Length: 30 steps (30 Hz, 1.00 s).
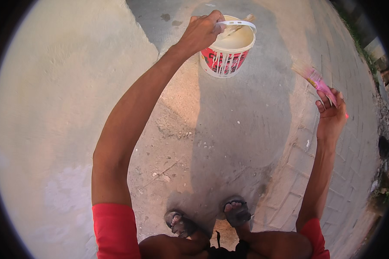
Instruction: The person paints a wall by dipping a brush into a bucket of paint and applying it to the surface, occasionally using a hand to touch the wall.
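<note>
My left hand [207, 29] grips the white plastic handle [236, 23] of a paint bucket [225, 61]. The bucket has a red printed label streaked with pale drips, and cream-coloured paint [238, 40] shows inside. A second brush [243, 24] leans in the bucket, its end reaching the rim; my hand and the handle partly cover it. Out to the right, my right hand [332, 106] holds a paintbrush with a pink handle [325, 89]. Its pale bristles [301, 68] point up and left, apart from the bucket.
A pale painted wall [52, 113] rises along the left side. Beneath me is a concrete floor [240, 129], bordered on the right by brick paving [340, 181]. My sandalled feet [236, 210] are at the bottom. Rubble and grass [381, 162] line the far right.
</note>
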Tool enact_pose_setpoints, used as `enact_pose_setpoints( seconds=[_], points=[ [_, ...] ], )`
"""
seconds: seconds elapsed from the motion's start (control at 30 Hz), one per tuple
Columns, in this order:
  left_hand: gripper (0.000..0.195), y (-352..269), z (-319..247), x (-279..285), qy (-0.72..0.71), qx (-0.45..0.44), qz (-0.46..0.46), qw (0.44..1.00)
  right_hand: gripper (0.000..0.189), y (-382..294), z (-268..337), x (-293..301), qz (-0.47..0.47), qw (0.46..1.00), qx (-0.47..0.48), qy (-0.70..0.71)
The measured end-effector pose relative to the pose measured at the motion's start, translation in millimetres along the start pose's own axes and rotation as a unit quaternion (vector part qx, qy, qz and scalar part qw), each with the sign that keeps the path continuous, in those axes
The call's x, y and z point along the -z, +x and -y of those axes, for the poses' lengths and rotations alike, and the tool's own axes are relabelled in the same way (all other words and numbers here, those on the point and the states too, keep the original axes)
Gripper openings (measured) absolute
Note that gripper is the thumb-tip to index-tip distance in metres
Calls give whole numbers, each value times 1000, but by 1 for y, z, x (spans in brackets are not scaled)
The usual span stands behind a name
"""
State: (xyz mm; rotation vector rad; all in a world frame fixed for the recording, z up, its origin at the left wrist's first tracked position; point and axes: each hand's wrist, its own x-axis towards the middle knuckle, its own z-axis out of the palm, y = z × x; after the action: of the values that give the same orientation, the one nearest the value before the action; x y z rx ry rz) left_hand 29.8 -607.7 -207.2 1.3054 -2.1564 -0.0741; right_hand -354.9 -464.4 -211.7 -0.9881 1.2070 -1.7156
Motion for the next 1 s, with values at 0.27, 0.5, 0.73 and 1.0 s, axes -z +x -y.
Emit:
enact_pose_setpoints(
  seconds=[0.27,0.5,0.73,1.0],
  points=[
    [30,45,5,-4,-141,155,127,969,33,-33,-10,1,-40,996,-61,55],
    [36,64,11,32,-78,115,110,984,35,-74,-6,18,-110,987,-82,88],
    [34,16,-7,78,-57,208,135,967,37,-93,5,16,-78,988,-98,87],
    [26,-127,-55,125,-187,367,145,900,40,-111,23,67,-42,996,-61,40]
  ],
)
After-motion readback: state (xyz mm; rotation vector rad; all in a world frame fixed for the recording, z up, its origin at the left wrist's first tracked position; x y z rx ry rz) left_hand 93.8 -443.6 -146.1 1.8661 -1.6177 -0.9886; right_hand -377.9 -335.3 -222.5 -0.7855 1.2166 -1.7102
